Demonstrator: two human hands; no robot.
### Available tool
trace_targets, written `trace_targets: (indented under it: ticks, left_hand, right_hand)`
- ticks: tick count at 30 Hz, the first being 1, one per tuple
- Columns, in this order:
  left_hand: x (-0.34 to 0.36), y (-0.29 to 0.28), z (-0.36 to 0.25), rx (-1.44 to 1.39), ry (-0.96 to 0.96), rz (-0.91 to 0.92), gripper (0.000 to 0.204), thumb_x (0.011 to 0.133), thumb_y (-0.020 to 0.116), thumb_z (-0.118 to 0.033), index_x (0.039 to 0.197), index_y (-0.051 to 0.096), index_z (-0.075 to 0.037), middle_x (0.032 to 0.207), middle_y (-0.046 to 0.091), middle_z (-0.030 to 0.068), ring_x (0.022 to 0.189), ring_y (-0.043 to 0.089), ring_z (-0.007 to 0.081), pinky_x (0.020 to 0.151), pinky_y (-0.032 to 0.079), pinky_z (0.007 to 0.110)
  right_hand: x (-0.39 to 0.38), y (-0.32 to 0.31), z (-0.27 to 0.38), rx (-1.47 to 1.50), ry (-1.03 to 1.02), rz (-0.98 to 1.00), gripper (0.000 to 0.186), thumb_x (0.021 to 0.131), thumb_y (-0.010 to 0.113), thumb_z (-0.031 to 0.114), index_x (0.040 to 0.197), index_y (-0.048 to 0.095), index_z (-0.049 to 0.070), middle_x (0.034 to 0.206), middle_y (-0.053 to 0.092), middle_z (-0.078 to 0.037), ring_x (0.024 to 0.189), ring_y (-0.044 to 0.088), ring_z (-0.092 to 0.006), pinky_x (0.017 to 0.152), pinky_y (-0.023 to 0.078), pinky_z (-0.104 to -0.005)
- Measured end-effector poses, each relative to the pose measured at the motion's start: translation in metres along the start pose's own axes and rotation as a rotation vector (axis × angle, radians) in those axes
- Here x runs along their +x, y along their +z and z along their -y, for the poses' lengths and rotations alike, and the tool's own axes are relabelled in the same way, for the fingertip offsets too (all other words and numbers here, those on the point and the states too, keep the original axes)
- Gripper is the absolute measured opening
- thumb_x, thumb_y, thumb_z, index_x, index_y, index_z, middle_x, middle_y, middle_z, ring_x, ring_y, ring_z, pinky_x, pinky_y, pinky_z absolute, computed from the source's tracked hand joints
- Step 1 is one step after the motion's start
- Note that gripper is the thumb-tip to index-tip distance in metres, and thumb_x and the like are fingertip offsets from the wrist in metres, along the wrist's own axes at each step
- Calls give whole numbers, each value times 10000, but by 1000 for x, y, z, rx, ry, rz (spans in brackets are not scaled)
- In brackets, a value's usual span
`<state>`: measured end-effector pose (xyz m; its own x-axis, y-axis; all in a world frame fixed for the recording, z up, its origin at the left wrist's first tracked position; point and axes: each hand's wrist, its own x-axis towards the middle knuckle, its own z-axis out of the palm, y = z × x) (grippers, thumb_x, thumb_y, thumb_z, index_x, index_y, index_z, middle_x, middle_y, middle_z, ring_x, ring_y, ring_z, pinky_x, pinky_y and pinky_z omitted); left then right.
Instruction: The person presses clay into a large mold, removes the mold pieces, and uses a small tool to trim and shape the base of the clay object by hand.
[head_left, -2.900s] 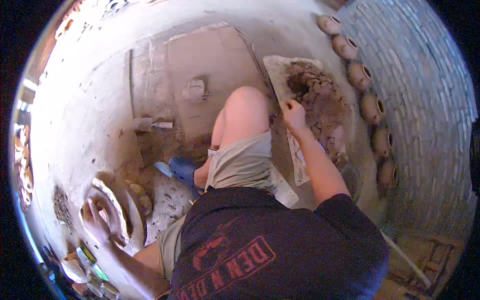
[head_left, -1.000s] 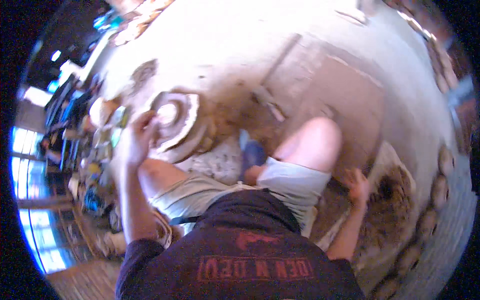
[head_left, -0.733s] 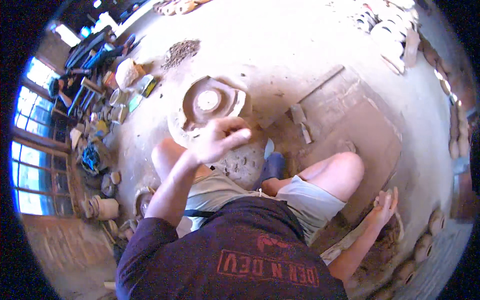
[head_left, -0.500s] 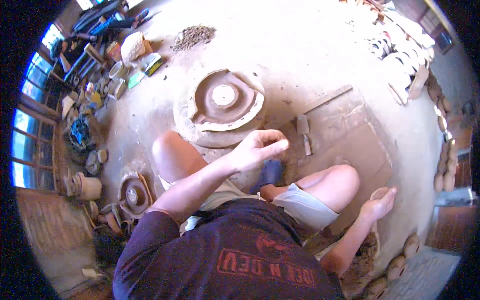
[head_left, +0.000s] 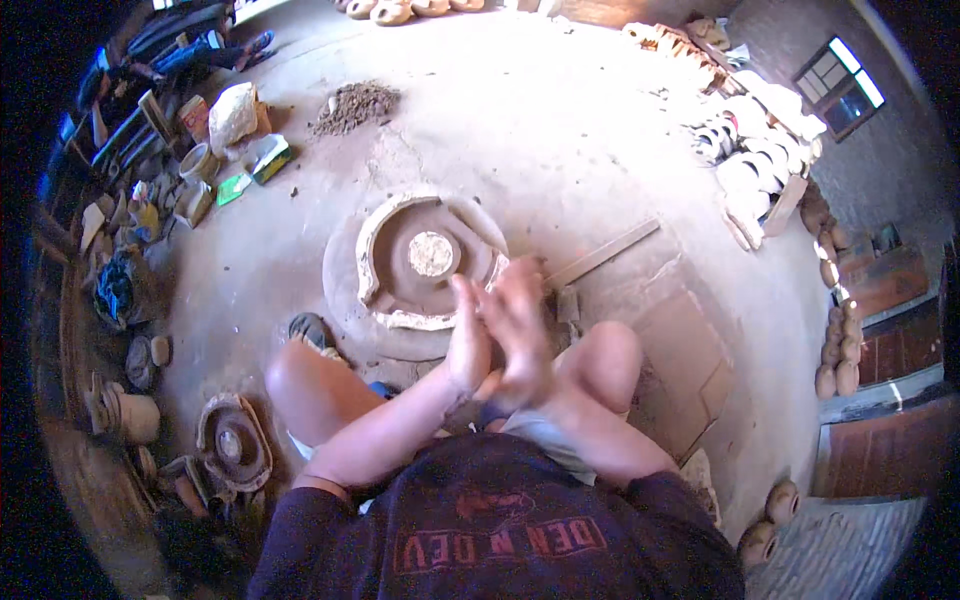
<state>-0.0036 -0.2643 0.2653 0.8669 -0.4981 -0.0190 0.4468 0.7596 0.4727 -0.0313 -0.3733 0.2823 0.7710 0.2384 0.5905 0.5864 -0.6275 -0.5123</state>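
Observation:
My left hand [head_left: 467,345] and my right hand [head_left: 520,325] meet in front of my lap, palms turned toward each other and fingers stretched out. The right hand is smeared by motion. Whether anything lies between the palms is hidden. Just beyond my fingertips, a low potter's wheel [head_left: 368,262] sits on the floor, with a broken-looking clay wall around its basin and a pale round head [head_left: 433,254] in the middle. My right fingers overlap the wheel's near right rim in the picture.
A wooden bar [head_left: 605,252] and a partly covered flat tool [head_left: 568,305] lie right of the wheel. A smaller round clay piece [head_left: 235,442] stands at left. Crumbled clay [head_left: 357,107] is heaped farther off; pale pottery [head_left: 755,165] is stacked at far right.
My right hand has swung in from the far right to meet the left. My left hand has straightened its curled fingers and shifted slightly left and down. The view has tilted up and turned.

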Motion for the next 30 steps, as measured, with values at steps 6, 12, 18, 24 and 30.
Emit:
trace_targets:
  ticks: [6, 12, 18, 24, 30]
  left_hand:
    - [-15, -13, -8, 460, 129, -21, 1072, 936, 54, -900, 1718, -40, -173, 1792, -16, 125, 1644, -16, 297, 1317, -3, 444]
    - [-1, -27, -26, 741, 357, 32, 1061, 968, 32, -850, 1708, -34, -92, 1795, -39, 104, 1644, -39, 259, 1314, -15, 452]
    - [-8, -29, -40, 958, 467, 57, 1036, 1009, 69, -806, 1697, -38, -40, 1785, -59, 157, 1640, -56, 311, 1305, -33, 459]
    - [-12, -41, -46, 1051, 677, 40, 1072, 998, 585, -553, 1678, 9, 42, 1772, -51, 233, 1630, -95, 392, 1299, -26, 510]
    - [-35, -25, -37, 1219, 458, -83, 1046, 933, 704, -379, 1678, 97, 34, 1751, 64, 277, 1624, -22, 480, 1259, 49, 673]
  right_hand:
    - [11, 46, -30, 419, 230, 12, 1011, 1018, 297, 791, 1687, 192, 40, 1771, 46, -227, 1633, -42, -406, 1301, 3, -534]
    - [8, 78, -20, 814, 346, 80, 833, 1118, 165, 618, 1702, 6, 46, 1782, -61, -176, 1639, -89, -305, 1310, -32, -437]
    - [17, 71, 15, 988, 209, -18, 862, 1108, 133, 643, 1699, -3, 31, 1794, -41, -113, 1644, -64, -247, 1310, -13, -421]
    - [5, 86, 25, 1239, 381, -62, 1030, 1035, 189, 773, 1693, 4, 2, 1785, -7, -154, 1642, 38, -273, 1314, 41, -397]
    - [-7, 91, -10, 1730, 274, -2, 1027, 1020, 237, 786, 1704, 23, 51, 1782, 9, -169, 1641, 45, -326, 1315, 27, -481]
